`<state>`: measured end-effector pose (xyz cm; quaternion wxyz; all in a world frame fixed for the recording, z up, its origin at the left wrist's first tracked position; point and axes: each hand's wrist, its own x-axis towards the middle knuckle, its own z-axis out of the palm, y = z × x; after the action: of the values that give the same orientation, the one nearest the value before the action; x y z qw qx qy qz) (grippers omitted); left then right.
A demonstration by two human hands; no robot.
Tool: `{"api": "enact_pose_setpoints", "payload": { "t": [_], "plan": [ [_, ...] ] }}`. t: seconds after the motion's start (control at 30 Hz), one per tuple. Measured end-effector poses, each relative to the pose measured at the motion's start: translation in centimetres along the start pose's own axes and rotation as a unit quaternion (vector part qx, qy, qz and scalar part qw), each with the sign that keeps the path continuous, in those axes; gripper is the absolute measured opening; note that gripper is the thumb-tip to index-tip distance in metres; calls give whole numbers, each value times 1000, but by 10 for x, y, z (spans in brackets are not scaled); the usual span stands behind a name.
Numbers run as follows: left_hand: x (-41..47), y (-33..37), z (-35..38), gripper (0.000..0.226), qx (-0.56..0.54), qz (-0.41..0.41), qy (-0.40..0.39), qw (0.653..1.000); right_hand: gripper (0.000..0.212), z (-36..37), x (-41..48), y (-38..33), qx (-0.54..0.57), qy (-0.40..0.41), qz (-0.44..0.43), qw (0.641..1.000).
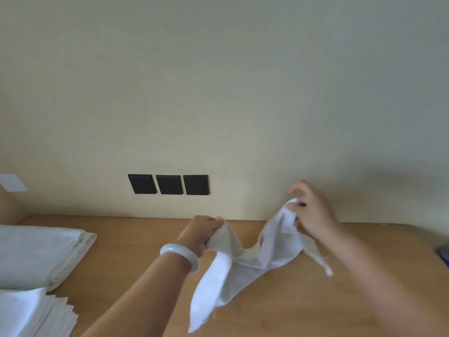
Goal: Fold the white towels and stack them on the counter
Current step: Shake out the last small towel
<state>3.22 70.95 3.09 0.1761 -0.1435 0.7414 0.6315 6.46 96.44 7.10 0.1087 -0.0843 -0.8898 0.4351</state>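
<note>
Gripping a bunched end of a white towel (245, 263) in curled fingers, the left hand (206, 233) is lifted above the surface (303, 307) near the middle of its back edge. A pale bangle (179, 256) circles that wrist. The right hand (312, 214), slightly blurred, pinches the towel's other end, with some fingers lifted free. The cloth sags between the hands and its loose tail trails toward the front edge. Folded towels (36, 251) lie at the left edge. Three black wall plates (168, 184) sit above the back edge.

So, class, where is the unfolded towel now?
In the head view, centre-right, the white towel hangs between the left hand and right hand, over the wooden counter.
</note>
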Motion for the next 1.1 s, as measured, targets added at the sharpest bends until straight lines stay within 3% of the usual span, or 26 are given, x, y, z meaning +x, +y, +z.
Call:
{"api": "enact_pose_setpoints", "payload": {
  "t": [0.07, 0.13, 0.2, 0.33, 0.4, 0.5, 0.63, 0.77, 0.83, 0.97, 1.1],
  "plan": [
    [-19, 11, 25, 9, -130, -18, -38, 991, 30, 30, -27, -10, 16, 17, -70, 997],
    [-34, 15, 41, 6, -182, -24, -61, 981, 19, 47, -49, -18, 18, 39, -125, 991],
    [-43, 9, 52, 5, -183, -17, -62, 981, 21, 55, -59, -15, 22, 41, -155, 987],
    [-53, -7, 58, 48, -185, 6, -23, 982, 31, 52, -64, 0, -37, -8, -200, 979],
    [-58, -9, 58, 40, -184, 18, -34, 982, 36, 45, -68, 1, -53, -12, -235, 971],
    [-65, -8, 60, 19, -185, 27, -42, 981, 35, 38, -78, 0, -29, -19, -246, 969],
    [-69, -10, 63, 15, -169, 38, -5, 985, 19, 29, -95, -1, -7, -42, -217, 975],
    [-73, -12, 68, 15, -131, 54, 22, 990, 46, 28, -102, 1, -66, -116, -206, 969],
    [-76, -15, 71, 18, -121, 58, 26, 991, 47, 32, -104, 5, -94, -96, -222, 966],
    [-85, -16, 76, 21, -119, 55, 10, 991, 21, 38, -110, 9, -92, 8, -272, 958],
    [-90, -15, 75, 8, -81, 6, -27, 996, 26, 32, -110, 6, -36, 81, -261, 961]
  ]
}}
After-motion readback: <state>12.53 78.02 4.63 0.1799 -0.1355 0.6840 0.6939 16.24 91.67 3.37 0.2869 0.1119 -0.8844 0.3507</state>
